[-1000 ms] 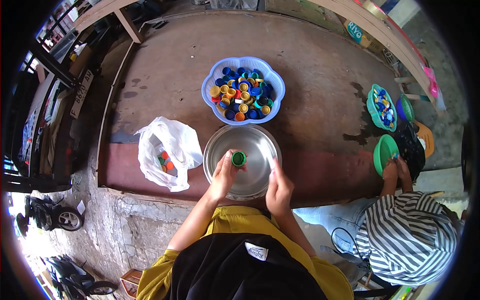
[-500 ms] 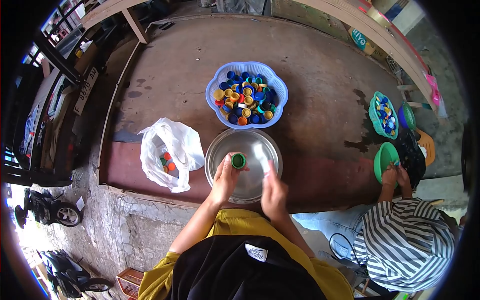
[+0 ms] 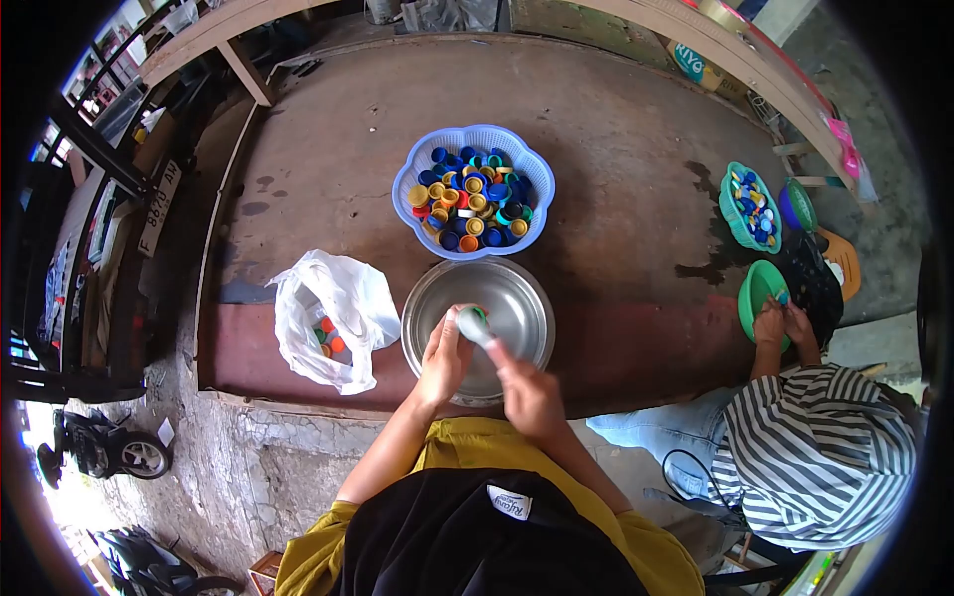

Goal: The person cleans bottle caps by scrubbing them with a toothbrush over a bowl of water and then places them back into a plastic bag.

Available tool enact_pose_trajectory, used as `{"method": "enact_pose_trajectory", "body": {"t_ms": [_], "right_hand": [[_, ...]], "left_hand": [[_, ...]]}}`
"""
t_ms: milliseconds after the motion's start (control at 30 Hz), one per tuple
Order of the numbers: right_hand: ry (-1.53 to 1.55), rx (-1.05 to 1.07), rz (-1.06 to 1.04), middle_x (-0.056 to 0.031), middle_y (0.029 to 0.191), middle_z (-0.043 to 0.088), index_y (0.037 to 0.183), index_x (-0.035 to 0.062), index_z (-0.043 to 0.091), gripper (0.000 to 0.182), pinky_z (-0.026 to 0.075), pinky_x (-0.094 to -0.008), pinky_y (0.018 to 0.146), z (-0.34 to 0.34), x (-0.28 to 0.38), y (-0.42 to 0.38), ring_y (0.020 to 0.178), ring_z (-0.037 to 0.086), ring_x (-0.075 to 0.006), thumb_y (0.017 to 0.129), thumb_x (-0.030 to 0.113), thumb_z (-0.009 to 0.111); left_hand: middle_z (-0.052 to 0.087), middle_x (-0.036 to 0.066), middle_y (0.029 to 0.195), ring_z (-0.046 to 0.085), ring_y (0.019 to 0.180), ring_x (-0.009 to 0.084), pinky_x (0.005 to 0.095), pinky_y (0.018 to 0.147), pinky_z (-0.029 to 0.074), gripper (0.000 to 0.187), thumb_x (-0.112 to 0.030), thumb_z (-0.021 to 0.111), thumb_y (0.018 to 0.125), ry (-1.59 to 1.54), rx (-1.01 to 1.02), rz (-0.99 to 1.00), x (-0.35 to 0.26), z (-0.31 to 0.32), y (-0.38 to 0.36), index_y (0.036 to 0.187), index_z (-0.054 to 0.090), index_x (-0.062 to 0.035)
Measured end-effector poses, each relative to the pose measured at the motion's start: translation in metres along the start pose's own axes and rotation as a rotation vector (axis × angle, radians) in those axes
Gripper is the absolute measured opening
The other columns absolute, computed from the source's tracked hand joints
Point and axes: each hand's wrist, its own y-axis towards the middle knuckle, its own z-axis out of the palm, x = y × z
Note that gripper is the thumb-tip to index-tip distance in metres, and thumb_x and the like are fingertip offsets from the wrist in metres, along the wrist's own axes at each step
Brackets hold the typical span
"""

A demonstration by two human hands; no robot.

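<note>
My left hand (image 3: 444, 363) is closed around a green bottle cap (image 3: 475, 314), held above the steel basin (image 3: 533, 288). In my right hand (image 3: 529, 395) is a pale, blade-like tool (image 3: 473, 328), smeared by motion. Its end lies over the cap, hiding much of it, and its exact kind cannot be made out. Just behind the basin stands a blue plastic basket (image 3: 402, 189) full of blue, yellow, red and green bottle caps (image 3: 475, 201). A white plastic bag (image 3: 363, 313), with a few orange and green caps inside, sits left of the basin.
At the right, a co-worker in a striped shirt (image 3: 810, 447) has both hands at a green bowl (image 3: 756, 288). Behind that bowl is a small green basket (image 3: 732, 223) of caps, near a black bag (image 3: 810, 283). The wooden table (image 3: 328, 169) has raised edges.
My right hand has swung left and inward, bringing the pale tool onto the green cap. My left hand keeps its hold on the cap. The view has shifted slightly.
</note>
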Motion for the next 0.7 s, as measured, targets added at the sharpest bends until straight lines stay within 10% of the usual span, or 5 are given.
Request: {"method": "enact_pose_trajectory", "body": {"t_ms": [167, 233, 367, 433, 700], "right_hand": [[-0.108, -0.166, 0.133, -0.0216, 0.092, 0.064, 0.122, -0.0034, 0.052, 0.041, 0.051, -0.034, 0.065, -0.013, 0.001, 0.012, 0.075, 0.066, -0.0247, 0.081, -0.006, 0.05], [-0.256, 0.197, -0.013, -0.0195, 0.076, 0.061, 0.124, 0.0032, 0.053, 0.045, 0.05, -0.0355, 0.06, -0.007, 0.003, 0.0, 0.066, 0.064, -0.0235, 0.08, -0.008, 0.048], [-0.115, -0.351, 0.108, -0.0169, 0.074, 0.059, 0.128, 0.0017, 0.048, 0.042, 0.044, -0.0276, 0.059, -0.024, -0.011, 0.025, 0.06, 0.055, -0.0163, 0.087, -0.003, 0.045], [-0.173, -0.36, 0.044, -0.0193, 0.086, 0.062, 0.125, 0.0014, 0.051, 0.041, 0.049, -0.0347, 0.063, -0.042, -0.007, 0.026, 0.07, 0.061, -0.0297, 0.085, -0.004, 0.047], [-0.182, -0.281, -0.026, -0.0154, 0.077, 0.059, 0.127, 0.0027, 0.05, 0.04, 0.047, -0.0298, 0.06, -0.036, -0.012, 0.003, 0.062, 0.057, -0.0245, 0.087, -0.001, 0.048]], "left_hand": [[0.052, 0.008, 0.098, 0.05, 0.091, 0.0147, 0.0347, 0.088, 0.041, 0.041, -0.033, 0.028, 0.1, -0.023, 0.049, -0.008, 0.001, -0.003, 0.004, 0.108, 0.049, 0.0012], [0.052, 0.008, 0.098, 0.05, 0.091, 0.0149, 0.0351, 0.088, 0.041, 0.042, -0.034, 0.028, 0.1, -0.009, -0.046, -0.071, -0.005, 0.007, 0.002, 0.109, 0.049, 0.0012], [0.052, 0.009, 0.096, 0.049, 0.091, 0.0166, 0.0356, 0.088, 0.04, 0.042, -0.033, 0.027, 0.1, -0.133, 0.142, -0.064, -0.007, 0.003, 0.007, 0.108, 0.049, 0.0016], [0.05, 0.009, 0.09, 0.048, 0.087, 0.0183, 0.0353, 0.086, 0.04, 0.044, -0.037, 0.028, 0.099, -0.199, 0.212, -0.067, -0.028, 0.02, 0.006, 0.106, 0.05, 0.0009], [0.048, 0.008, 0.081, 0.048, 0.077, 0.0183, 0.0346, 0.08, 0.043, 0.048, -0.042, 0.029, 0.097, -0.157, 0.347, -0.033, -0.064, 0.047, 0.004, 0.098, 0.052, -0.0004]]}}
